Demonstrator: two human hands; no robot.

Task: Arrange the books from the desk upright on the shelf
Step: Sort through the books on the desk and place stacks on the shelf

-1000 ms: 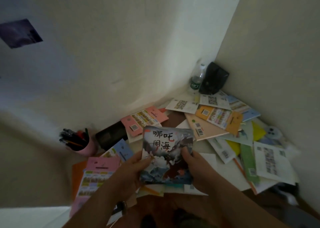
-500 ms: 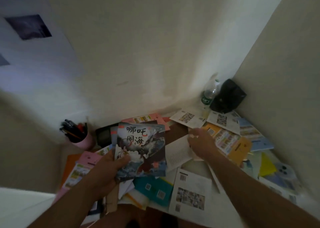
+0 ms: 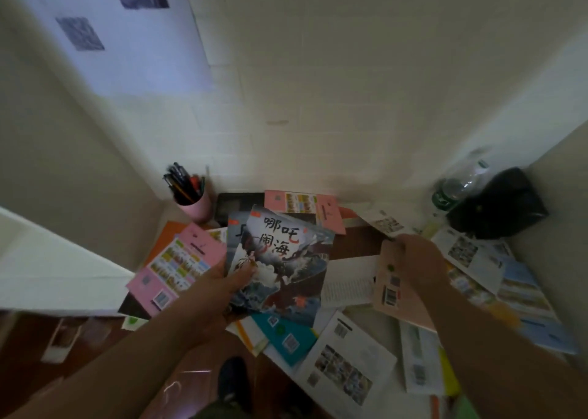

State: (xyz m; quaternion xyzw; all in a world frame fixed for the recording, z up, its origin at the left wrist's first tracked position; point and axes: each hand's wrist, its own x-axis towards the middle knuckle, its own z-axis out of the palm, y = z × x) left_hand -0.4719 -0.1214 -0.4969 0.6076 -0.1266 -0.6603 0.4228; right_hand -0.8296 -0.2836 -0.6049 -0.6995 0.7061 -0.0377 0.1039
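My left hand (image 3: 222,286) grips a small stack of thin books above the desk, thumb on the front cover. The top one is a dark illustrated book (image 3: 286,266) with large Chinese characters, and another dark cover peeks out behind it. My right hand (image 3: 416,261) pinches the upper edge of a pale peach booklet (image 3: 393,291) with a barcode, lifting it off the pile. Several more thin books lie scattered flat over the desk, among them a pink one (image 3: 178,264) at left and a teal one (image 3: 283,336) in front. No shelf is in view.
A pink pen cup (image 3: 192,196) stands at the back left against the wall. A plastic water bottle (image 3: 458,180) and a black bag (image 3: 499,205) sit in the back right corner. Walls close in the desk on three sides. The floor and my shoe (image 3: 234,379) show below.
My right hand let go of the illustrated book, reached right and took hold of the peach booklet. My left hand keeps the stack. The view has tilted upward.
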